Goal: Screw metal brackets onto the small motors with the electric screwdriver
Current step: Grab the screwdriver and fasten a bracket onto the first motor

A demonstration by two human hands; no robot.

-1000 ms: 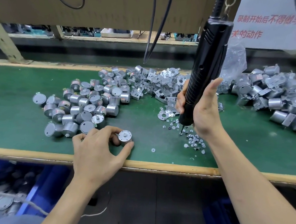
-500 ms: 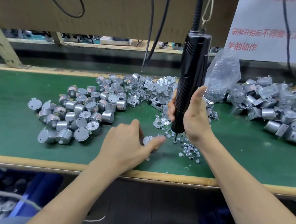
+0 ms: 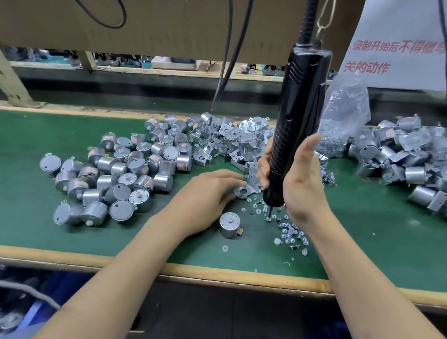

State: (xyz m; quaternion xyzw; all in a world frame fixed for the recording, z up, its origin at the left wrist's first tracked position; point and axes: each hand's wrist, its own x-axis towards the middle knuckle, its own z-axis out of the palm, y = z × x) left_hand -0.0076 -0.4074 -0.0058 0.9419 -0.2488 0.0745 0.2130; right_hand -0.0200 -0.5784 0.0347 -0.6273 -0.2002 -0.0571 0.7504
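Green matting covers the bench [image 3: 370, 238], and it tells you where the job stands. The heap of bracketed motors [image 3: 411, 165] on your right looks like finished work. The larger heap of bare motors [image 3: 117, 173] on your left is still to do, so you are probably somewhere in the middle of the batch.

The present unit has barely begun. One motor [image 3: 230, 224] stands upright, shaft up, just beside your left wrist, with no bracket on it. Your left hand [image 3: 205, 194] reaches past it, fingers nearly straight and loosely together. The tips are at a loose bracket [image 3: 243, 191] on the near edge of the bracket pile [image 3: 239, 141], with nothing pinched yet that I can see.

Your right hand [image 3: 300, 182] wraps the electric screwdriver [image 3: 299, 108], thumb raised. The bit points down into the scattered screws [image 3: 289, 228].

Still ahead: seat the bracket, pick up a screw, drive it.
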